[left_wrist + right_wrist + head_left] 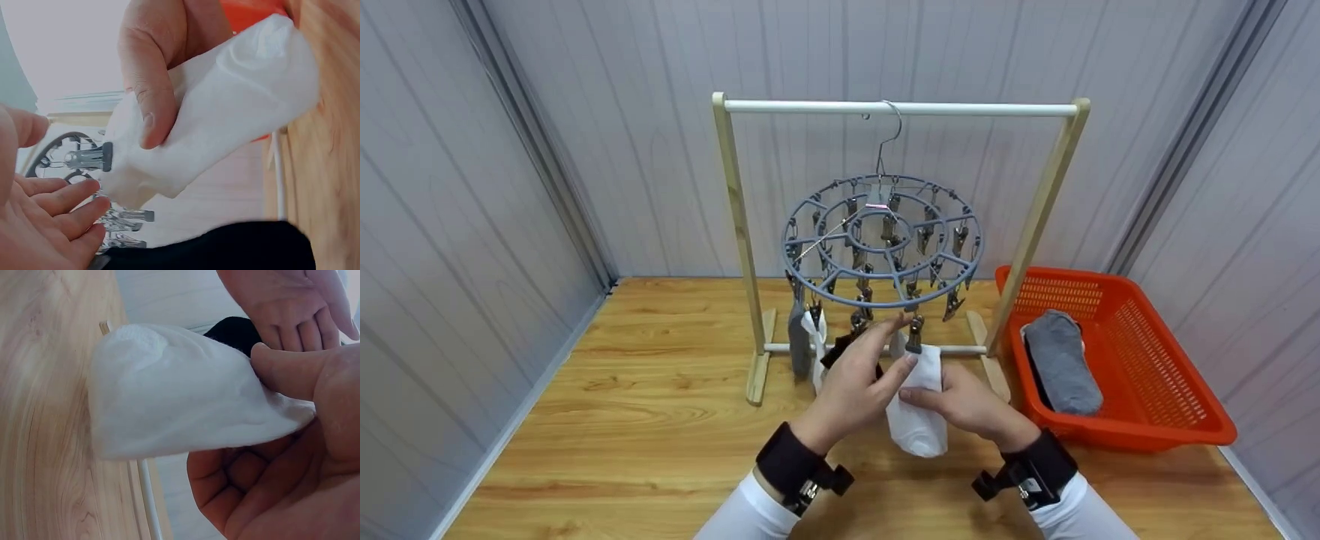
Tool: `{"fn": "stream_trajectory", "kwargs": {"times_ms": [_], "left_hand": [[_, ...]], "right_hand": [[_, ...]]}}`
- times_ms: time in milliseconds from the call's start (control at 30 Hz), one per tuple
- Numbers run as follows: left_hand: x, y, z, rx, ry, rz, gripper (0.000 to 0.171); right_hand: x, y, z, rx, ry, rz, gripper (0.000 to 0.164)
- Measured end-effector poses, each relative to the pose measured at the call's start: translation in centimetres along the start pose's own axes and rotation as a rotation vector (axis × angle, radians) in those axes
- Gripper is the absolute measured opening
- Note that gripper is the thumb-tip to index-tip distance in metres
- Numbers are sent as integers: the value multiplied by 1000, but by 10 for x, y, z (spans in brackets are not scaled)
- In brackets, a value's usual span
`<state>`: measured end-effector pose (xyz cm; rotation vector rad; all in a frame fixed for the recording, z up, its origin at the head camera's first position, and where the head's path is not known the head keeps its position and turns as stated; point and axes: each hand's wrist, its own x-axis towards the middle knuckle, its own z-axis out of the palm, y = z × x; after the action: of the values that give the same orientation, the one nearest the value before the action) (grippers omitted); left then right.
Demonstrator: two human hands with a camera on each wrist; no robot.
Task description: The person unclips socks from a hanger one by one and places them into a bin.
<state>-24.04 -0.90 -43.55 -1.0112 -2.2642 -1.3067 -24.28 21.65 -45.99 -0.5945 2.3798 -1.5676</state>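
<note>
A white sock [919,431] hangs toe-down under the front of a round clip hanger [847,301]. My right hand [971,401] pinches it near the cuff, thumb on top and fingers beneath, as the right wrist view shows of the sock [169,394]. A metal clip [915,334] with dark tips meets the cuff; in the left wrist view the clip [90,158] lies against the sock's edge. Beside that clip is my left hand [851,382], fingers extended and thumb apart, gripping nothing visible. Part of a black sock [836,351] shows behind my left hand.
The hanger hooks over the white bar [810,107] of a wooden-legged rack. Grey [799,337] and white [814,341] socks hang at its left, and several bare clips dangle. At right, an orange basket [1174,341] holds a folded grey sock bundle [1063,364].
</note>
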Motion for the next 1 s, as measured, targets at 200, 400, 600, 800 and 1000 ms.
{"fn": "stream_trajectory", "kwargs": {"times_ms": [200, 400, 600, 800, 1000], "left_hand": [[0, -2, -1, -219, -25, -124, 56], [3, -2, -1, -310, 30, -151, 50], [5, -2, -1, -352, 74, -179, 43], [5, -3, -1, -388, 96, -222, 35], [5, -5, -1, -372, 132, -257, 28]], "right_hand": [[-1, -4, 1, 13, -18, 28, 37], [0, -5, 1, 8, -33, 33, 38], [-1, -5, 2, -9, -58, 2, 33], [-2, -5, 3, -20, -67, 1, 31], [-3, -8, 4, -18, -64, 22, 30]]}}
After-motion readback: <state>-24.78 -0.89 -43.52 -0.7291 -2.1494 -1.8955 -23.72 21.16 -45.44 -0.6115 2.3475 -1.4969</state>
